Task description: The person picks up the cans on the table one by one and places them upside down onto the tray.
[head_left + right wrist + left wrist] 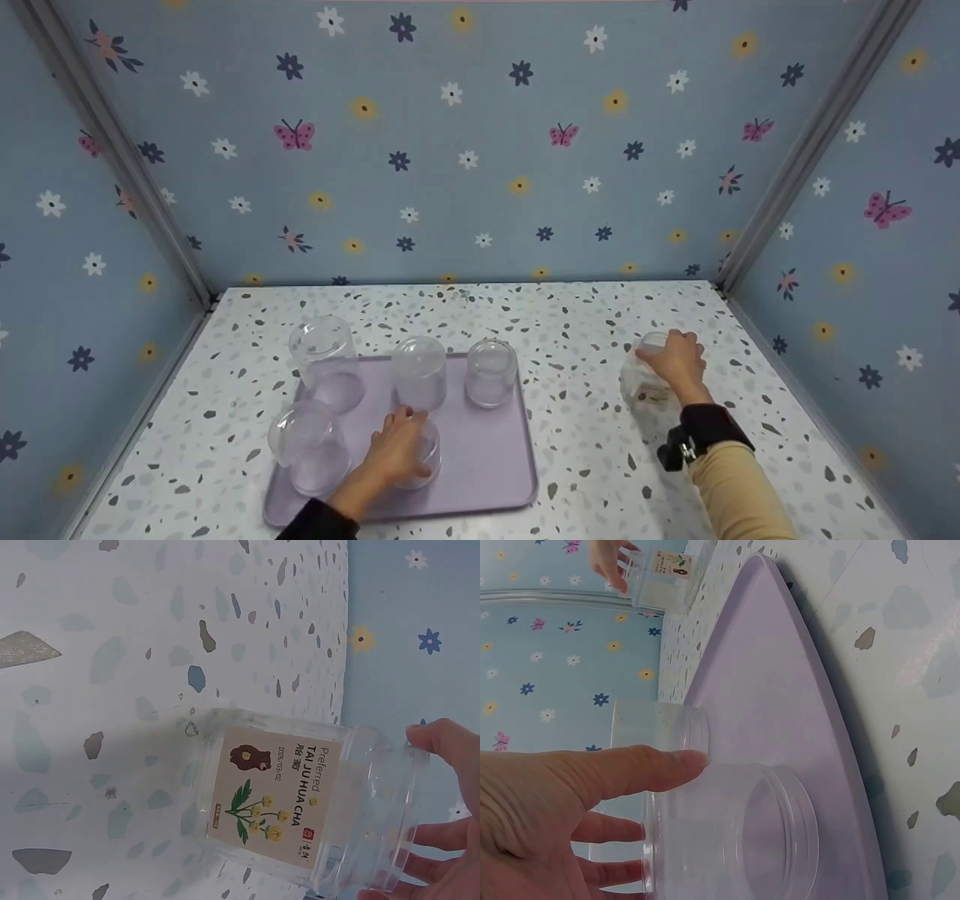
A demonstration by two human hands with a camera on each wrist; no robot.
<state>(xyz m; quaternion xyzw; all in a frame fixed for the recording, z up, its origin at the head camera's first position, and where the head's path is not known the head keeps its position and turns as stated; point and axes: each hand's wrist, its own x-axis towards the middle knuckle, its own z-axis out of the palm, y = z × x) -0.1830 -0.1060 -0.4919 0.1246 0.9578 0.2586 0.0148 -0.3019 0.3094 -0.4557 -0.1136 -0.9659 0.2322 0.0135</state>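
Observation:
My left hand [400, 446] grips a clear plastic jar [429, 450] near the front middle of the purple tray [487, 472]. In the left wrist view, the thumb lies along this jar [705, 840] and the fingers reach round its far side. Off to the right of the tray, my right hand [677, 364] holds a clear jar with a printed label [641, 384] by its top. The right wrist view shows the beige label [277, 795] with a bear and yellow flowers; this jar stands upright on the table.
More clear jars stand along the tray: one at the back right [491, 375], one at the back middle [418, 375], and two on the left, a rear one [330, 360] and a front one [311, 450]. Flower-patterned walls [480, 150] enclose the speckled table [577, 450].

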